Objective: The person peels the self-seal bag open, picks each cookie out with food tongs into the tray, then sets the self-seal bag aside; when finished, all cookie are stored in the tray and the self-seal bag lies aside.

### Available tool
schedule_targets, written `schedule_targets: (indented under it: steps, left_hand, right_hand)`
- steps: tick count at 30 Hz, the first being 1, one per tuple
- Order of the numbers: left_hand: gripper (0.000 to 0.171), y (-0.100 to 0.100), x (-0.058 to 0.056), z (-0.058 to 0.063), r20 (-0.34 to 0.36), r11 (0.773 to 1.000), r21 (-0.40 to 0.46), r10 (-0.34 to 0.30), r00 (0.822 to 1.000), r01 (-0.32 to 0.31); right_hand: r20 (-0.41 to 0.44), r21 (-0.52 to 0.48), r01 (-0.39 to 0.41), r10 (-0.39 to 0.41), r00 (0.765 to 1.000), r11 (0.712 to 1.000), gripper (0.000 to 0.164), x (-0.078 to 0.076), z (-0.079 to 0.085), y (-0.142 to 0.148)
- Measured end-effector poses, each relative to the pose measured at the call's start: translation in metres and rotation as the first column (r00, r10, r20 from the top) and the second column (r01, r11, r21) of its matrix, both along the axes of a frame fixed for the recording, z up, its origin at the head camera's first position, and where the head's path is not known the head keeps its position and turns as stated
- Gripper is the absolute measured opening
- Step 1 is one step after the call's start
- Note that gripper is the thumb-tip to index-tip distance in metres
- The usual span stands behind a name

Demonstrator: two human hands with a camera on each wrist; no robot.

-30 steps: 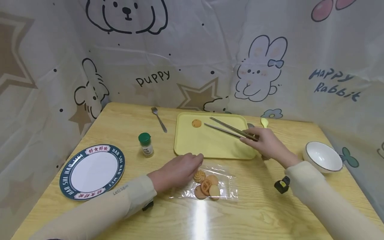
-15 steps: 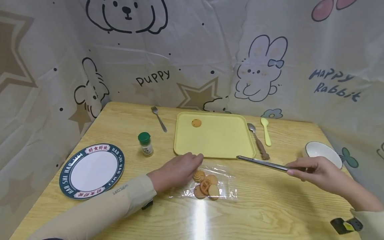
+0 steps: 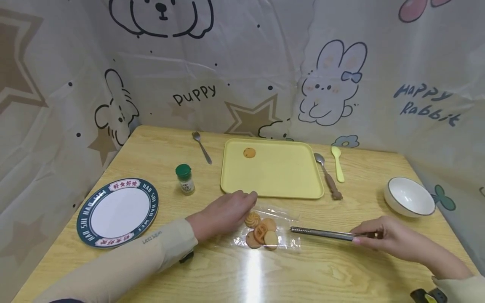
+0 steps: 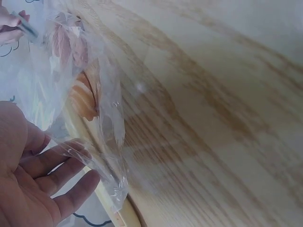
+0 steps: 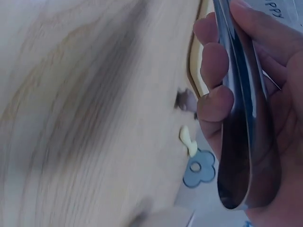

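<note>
My left hand (image 3: 227, 213) pinches the edge of a clear plastic bag (image 3: 289, 235) between thumb and fingers, the other fingers spread in the left wrist view. Several cookies (image 3: 260, 232) lie in the bag, one of them a swirled cookie (image 4: 84, 97). To the right, my right hand (image 3: 398, 240) grips metal tongs (image 3: 322, 234) near their bent end, the fingers wrapped along the arms. The tips of the tongs point left, close to the bag's right edge, with nothing between them. Behind the bag, a yellow tray (image 3: 273, 176) bears one round cookie (image 3: 249, 152).
A blue-rimmed plate (image 3: 117, 212) and a green-capped shaker (image 3: 185, 180) stand at the left. Behind lies a fork (image 3: 202, 148). Right of the tray are a brown-handled spoon (image 3: 329, 176), a yellow spoon (image 3: 337, 164) and a white bowl (image 3: 409, 198). A printed cloth hangs behind.
My right hand has carried the tongs back from over the tray, rightward and then down beside the bag, their arms drawn together. The left hand stays at the bag.
</note>
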State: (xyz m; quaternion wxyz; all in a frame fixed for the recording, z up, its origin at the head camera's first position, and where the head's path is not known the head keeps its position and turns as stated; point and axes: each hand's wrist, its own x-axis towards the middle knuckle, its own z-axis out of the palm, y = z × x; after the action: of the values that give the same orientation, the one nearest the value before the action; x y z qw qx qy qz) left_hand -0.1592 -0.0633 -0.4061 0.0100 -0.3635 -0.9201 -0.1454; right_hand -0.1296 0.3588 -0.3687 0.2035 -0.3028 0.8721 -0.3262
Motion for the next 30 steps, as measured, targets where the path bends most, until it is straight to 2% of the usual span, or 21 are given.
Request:
schedule_targets:
  steps: [7, 12, 23, 30]
  left_hand:
    - [0.007, 0.0, 0.0, 0.0, 0.007, 1.0, 0.001, -0.002, 1.0, 0.002]
    - [0.009, -0.001, 0.0, -0.002, 0.01, 1.0, -0.007, -0.001, 1.0, 0.001]
    - [0.011, 0.0, 0.001, 0.002, 0.012, 1.0, -0.006, 0.003, 1.0, -0.003]
    - [0.01, -0.001, 0.001, 0.0, 0.026, 1.0, -0.012, 0.01, 1.0, -0.009]
  right_hand:
    - [0.092, -0.073, -0.07, 0.076, 0.993, 0.995, 0.02, -0.008, -0.009, -0.016]
    - [0.102, -0.075, -0.101, 0.109, 0.989, 0.992, 0.02, -0.01, -0.014, -0.023]
    - [0.195, -0.093, -0.132, 0.148, 0.97, 0.987, 0.02, -0.016, -0.02, -0.029]
    - [0.235, -0.133, -0.14, 0.168, 0.957, 0.981, 0.019, -0.019, -0.021, -0.03]
